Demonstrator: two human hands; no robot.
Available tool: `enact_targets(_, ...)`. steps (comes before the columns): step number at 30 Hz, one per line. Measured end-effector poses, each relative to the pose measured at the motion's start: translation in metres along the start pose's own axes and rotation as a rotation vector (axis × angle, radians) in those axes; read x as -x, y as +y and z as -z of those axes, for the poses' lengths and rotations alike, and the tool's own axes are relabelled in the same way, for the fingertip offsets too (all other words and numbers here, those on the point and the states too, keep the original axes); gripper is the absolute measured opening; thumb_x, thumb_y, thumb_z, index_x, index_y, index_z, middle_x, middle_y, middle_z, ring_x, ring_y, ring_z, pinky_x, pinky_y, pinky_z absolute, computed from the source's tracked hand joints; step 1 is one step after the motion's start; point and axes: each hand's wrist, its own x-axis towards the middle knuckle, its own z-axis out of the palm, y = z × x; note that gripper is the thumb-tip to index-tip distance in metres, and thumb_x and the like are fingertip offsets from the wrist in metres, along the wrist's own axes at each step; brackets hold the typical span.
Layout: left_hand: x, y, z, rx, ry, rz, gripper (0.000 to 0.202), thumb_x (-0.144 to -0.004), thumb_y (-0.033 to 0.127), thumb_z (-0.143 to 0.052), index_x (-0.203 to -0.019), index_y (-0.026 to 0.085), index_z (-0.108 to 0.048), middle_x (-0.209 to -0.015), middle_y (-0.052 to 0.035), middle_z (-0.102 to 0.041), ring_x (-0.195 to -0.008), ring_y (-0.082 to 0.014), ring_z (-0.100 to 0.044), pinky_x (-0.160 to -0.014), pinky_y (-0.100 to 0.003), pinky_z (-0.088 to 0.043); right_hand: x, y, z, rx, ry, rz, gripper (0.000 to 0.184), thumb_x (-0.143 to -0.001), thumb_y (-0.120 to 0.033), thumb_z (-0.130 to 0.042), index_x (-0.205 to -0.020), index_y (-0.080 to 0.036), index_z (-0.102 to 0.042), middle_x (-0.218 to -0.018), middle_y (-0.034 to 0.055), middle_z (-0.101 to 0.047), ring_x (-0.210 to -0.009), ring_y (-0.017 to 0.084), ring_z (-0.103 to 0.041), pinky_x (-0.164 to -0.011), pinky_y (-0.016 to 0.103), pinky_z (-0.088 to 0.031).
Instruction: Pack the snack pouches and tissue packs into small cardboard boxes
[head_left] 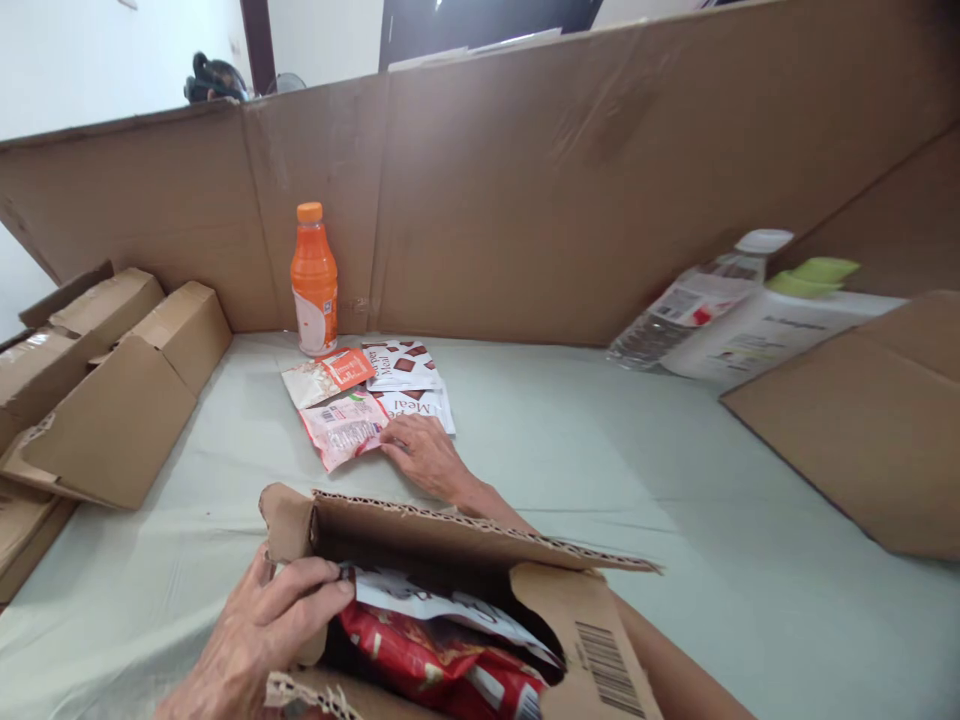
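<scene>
An open cardboard box [607,640] stands in front of me, with a red packet [442,655] and a white packet [450,605] inside. My left hand [262,620] grips the box's left side, its fingertips over the edge by the white packet. Reaching past the raised flap, my right hand [427,455] has its fingers bent on the right end of a pink packet [341,425]. Two white "Meal" packets, a rear one [403,365] and a front one [420,405], lie beside it. Behind it is an orange-and-white packet [326,377].
An orange bottle [313,285] stands upright against the cardboard wall [510,200]. Folded cardboard boxes [112,420] are at the left. To the right, a clear bottle [690,305] and a white bottle with a green cap [780,330] lean behind a cardboard piece [862,440].
</scene>
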Motion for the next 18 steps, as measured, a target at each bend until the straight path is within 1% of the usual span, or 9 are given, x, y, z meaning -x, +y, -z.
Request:
enact_targets(2, 0.003, -0.006, -0.004, -0.019, -0.015, -0.026, 0.071, -0.087, 0.050, -0.062, -0.152, 0.033, -0.043, -0.135, -0.0097, -0.066, -0.106, -0.0290, -0.067, -0.103, -0.051, -0.050, 0.011, 0.002, 0.004, 0.022, -0.003, 0.002, 0.017, -0.092, -0.017, -0.059, -0.087, -0.023, -0.074, -0.095, 0.0052, -0.076, -0.096, 0.024, -0.066, -0.088, 0.039, -0.044)
enact_targets(4, 0.007, -0.010, -0.008, -0.053, -0.024, -0.037, 0.076, -0.082, 0.047, -0.065, -0.153, 0.033, -0.042, -0.137, -0.0087, -0.066, -0.107, -0.0289, -0.067, -0.099, -0.048, -0.053, 0.020, 0.003, 0.005, 0.046, 0.003, -0.002, 0.018, -0.091, -0.017, -0.058, -0.093, -0.023, -0.075, -0.105, 0.0084, -0.075, -0.102, 0.027, -0.065, -0.091, 0.042, -0.045)
enact_targets(5, 0.009, -0.011, -0.009, -0.066, -0.026, -0.035, 0.078, -0.080, 0.047, -0.066, -0.153, 0.033, -0.042, -0.138, -0.0084, -0.066, -0.107, -0.0290, -0.067, -0.098, -0.048, -0.054, 0.024, 0.003, 0.005, 0.058, 0.012, -0.003, 0.020, -0.090, -0.017, -0.058, -0.101, -0.023, -0.075, -0.115, 0.0105, -0.074, -0.108, 0.029, -0.063, -0.093, 0.043, -0.045)
enact_targets(7, 0.010, -0.010, -0.010, -0.072, -0.029, -0.009, 0.078, -0.078, 0.043, -0.065, -0.152, 0.033, -0.044, -0.139, -0.0082, -0.065, -0.108, -0.0295, -0.067, -0.098, -0.048, -0.054, 0.028, 0.002, 0.000, 0.086, 0.041, 0.009, 0.033, -0.088, -0.019, -0.060, -0.120, -0.022, -0.071, -0.138, 0.0138, -0.065, -0.122, 0.032, -0.058, -0.099, 0.047, -0.043)
enact_targets(9, 0.008, -0.005, -0.008, -0.052, -0.038, 0.022, 0.075, -0.077, 0.038, -0.062, -0.150, 0.032, -0.047, -0.140, -0.0088, -0.065, -0.109, -0.0300, -0.066, -0.099, -0.050, -0.052, 0.029, 0.000, -0.006, 0.111, 0.063, 0.045, 0.046, -0.088, -0.020, -0.061, -0.134, -0.020, -0.064, -0.151, 0.0155, -0.056, -0.131, 0.033, -0.053, -0.103, 0.048, -0.042)
enact_targets(11, 0.003, 0.000, -0.004, -0.019, -0.025, 0.035, 0.072, -0.077, 0.033, -0.058, -0.148, 0.032, -0.048, -0.139, -0.0085, -0.065, -0.109, -0.0296, -0.065, -0.101, -0.051, -0.051, 0.028, -0.002, -0.012, 0.115, 0.059, 0.074, 0.050, -0.090, -0.022, -0.060, -0.140, -0.019, -0.061, -0.152, 0.0165, -0.055, -0.133, 0.033, -0.052, -0.104, 0.048, -0.042)
enact_targets(13, -0.002, 0.004, 0.000, 0.009, 0.011, 0.015, 0.068, -0.080, 0.029, -0.054, -0.147, 0.032, -0.048, -0.134, -0.0081, -0.066, -0.109, -0.0283, -0.065, -0.102, -0.051, -0.050, 0.026, -0.002, -0.016, 0.092, 0.032, 0.076, 0.048, -0.093, -0.022, -0.058, -0.141, -0.019, -0.060, -0.147, 0.0163, -0.059, -0.130, 0.032, -0.055, -0.103, 0.047, -0.044)
enact_targets(16, -0.006, 0.004, 0.002, 0.002, 0.032, -0.006, 0.064, -0.080, 0.025, -0.053, -0.144, 0.030, -0.049, -0.130, -0.0087, -0.068, -0.106, -0.0272, -0.067, -0.103, -0.051, -0.049, 0.025, 0.001, -0.015, 0.059, 0.015, 0.058, 0.041, -0.097, -0.020, -0.054, -0.136, -0.023, -0.066, -0.136, 0.0143, -0.067, -0.122, 0.030, -0.060, -0.100, 0.046, -0.046)
enact_targets(18, -0.007, 0.004, 0.004, -0.042, 0.004, -0.020, 0.066, -0.076, 0.024, -0.056, -0.142, 0.029, -0.051, -0.130, -0.0091, -0.068, -0.107, -0.0280, -0.068, -0.105, -0.052, -0.049, 0.024, 0.003, -0.012, 0.047, 0.023, 0.055, 0.037, -0.097, -0.019, -0.054, -0.130, -0.024, -0.070, -0.130, 0.0134, -0.071, -0.119, 0.030, -0.062, -0.099, 0.046, -0.047)
